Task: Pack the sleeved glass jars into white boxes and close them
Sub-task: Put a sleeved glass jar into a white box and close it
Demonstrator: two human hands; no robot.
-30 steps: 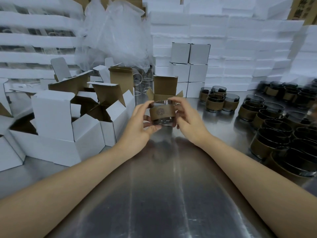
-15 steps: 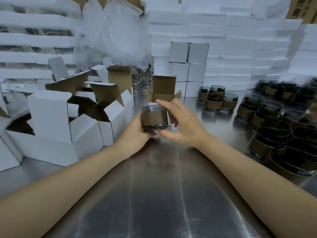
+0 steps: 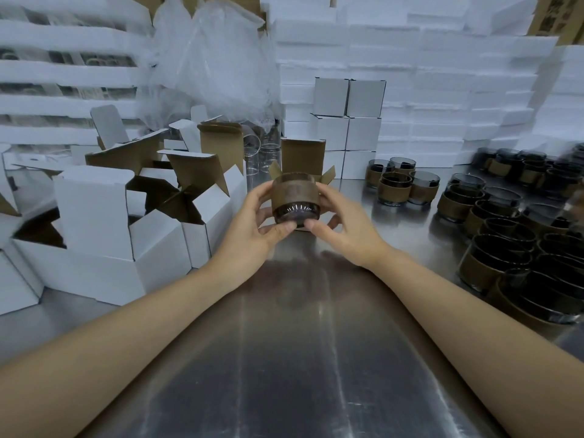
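Brown-sleeved dark glass jar (image 3: 296,197), white boxes (image 3: 94,213), grey steel table (image 3: 284,358).

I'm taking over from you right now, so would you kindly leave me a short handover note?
Hands: left hand and right hand both grip one sleeved jar, tilted with its base toward the camera, just in front of an open box.
Done: a stack of closed boxes stands at the back.
Left: this jar is not yet boxed. Many waiting jars stand on the table's right side, and empty boxes on its left.
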